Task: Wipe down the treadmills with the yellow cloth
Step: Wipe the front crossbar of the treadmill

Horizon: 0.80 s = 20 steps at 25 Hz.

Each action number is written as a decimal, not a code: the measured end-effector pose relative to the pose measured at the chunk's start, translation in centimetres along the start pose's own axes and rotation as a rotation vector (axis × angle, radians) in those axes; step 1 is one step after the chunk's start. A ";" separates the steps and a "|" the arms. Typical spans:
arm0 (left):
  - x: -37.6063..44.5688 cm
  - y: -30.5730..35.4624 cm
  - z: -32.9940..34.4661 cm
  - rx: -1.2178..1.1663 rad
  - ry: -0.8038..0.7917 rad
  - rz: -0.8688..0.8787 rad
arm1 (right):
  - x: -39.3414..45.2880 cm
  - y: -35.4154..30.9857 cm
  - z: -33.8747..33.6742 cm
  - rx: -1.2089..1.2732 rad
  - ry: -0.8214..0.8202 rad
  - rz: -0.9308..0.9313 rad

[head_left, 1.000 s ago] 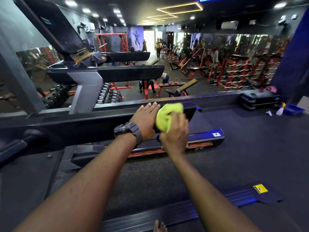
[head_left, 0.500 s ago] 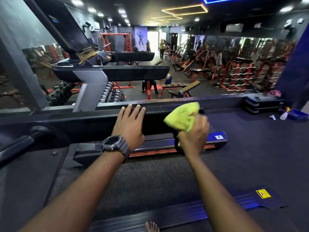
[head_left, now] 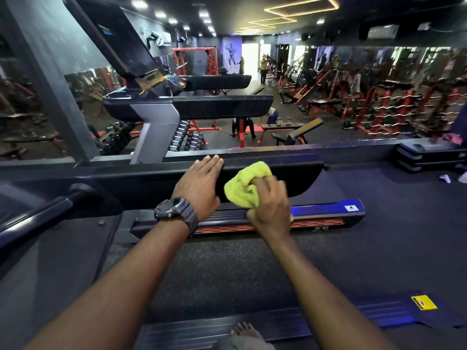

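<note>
Two treadmills in view, one in hand. Nearest treadmill: side rail under wipe, black, padded, running across the middle of the view. Yellow cloth bunched against the rail's near face, partway along, short of the rounded far end. Right hand clenched round the cloth, fingers buried in the folds, pressing it to the rail. Left hand flat and released, fingers straight, laid over the rail's top edge just beside the cloth, gripping nothing; wristwatch on that wrist.

Progress, by judgement only: early to middle. Rail wipe under way; no telling from the surface which stretch is already clean, no streak or damp mark visible. Likely left on this machine: rail's far end, side step with its blue and orange trim below, belt, near step with yellow sticker.

Second treadmill beyond, console and arms upright, well apart from both hands, no cloth on it; cleaned or not, cannot tell.

Bare foot at the bottom edge, on the near step.
</note>
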State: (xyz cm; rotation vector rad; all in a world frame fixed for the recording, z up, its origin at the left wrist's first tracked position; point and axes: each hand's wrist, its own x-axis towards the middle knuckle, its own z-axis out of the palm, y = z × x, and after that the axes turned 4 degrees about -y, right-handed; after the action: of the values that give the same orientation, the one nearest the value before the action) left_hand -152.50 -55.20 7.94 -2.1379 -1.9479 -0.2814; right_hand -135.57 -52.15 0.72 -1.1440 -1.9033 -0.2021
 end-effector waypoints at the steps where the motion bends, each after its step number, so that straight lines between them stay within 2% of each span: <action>1: -0.1 -0.1 0.1 -0.005 0.011 -0.008 | 0.9 1.5 -0.3 0.076 0.057 0.121; 3: -0.3 0.0 0.4 -0.007 0.039 -0.021 | 1.9 0.7 -0.5 0.262 0.181 0.475; 4: -0.3 0.1 0.5 -0.013 0.049 -0.016 | 1.7 -1.2 -0.2 0.251 0.153 0.462; 6: -0.5 0.0 0.6 -0.016 0.045 0.003 | -0.7 -4.2 1.3 0.077 0.013 0.051; 7: -0.7 -0.2 0.5 -0.001 0.036 0.002 | -1.0 -3.5 1.4 0.034 -0.039 -0.089; 8: -0.9 -0.4 0.5 0.011 0.029 -0.012 | -0.2 -2.3 1.0 0.064 -0.052 -0.069; 10: -1.0 -0.7 0.6 0.013 0.037 -0.065 | 1.4 -1.1 0.0 0.259 0.100 0.326; 11: -1.0 -0.6 0.6 0.010 0.042 -0.087 | 1.5 -1.8 -0.1 0.290 0.119 0.444; 12: -0.9 -0.5 0.5 0.010 0.040 -0.090 | 1.2 -3.1 0.0 0.228 0.068 0.386; 14: -0.8 -0.8 0.2 0.022 -0.007 -0.068 | -1.1 -4.3 0.9 0.036 -0.092 -0.022; 15: -0.8 -1.2 -0.1 0.033 -0.038 -0.054 | -1.1 -3.6 0.8 -0.005 -0.130 -0.130; 16: -0.8 -1.5 -0.3 0.048 -0.055 -0.038 | -0.3 -2.6 0.3 0.031 -0.124 -0.074; 18: -1.3 -2.3 -0.5 0.094 -0.038 -0.023 | 1.2 -2.2 -0.1 0.169 -0.009 0.217; 19: -1.6 -2.4 -0.5 0.117 -0.027 -0.036 | 1.0 -2.8 0.3 0.141 -0.016 0.225; 20: -1.8 -2.6 -0.4 0.123 -0.018 -0.052 | 0.1 -3.6 0.7 0.074 -0.075 0.100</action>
State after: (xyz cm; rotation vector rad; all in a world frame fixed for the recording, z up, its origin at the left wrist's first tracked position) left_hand -155.21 -56.79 7.92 -2.0226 -1.9780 -0.1480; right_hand -138.79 -53.70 1.39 -1.2086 -1.8965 -0.0344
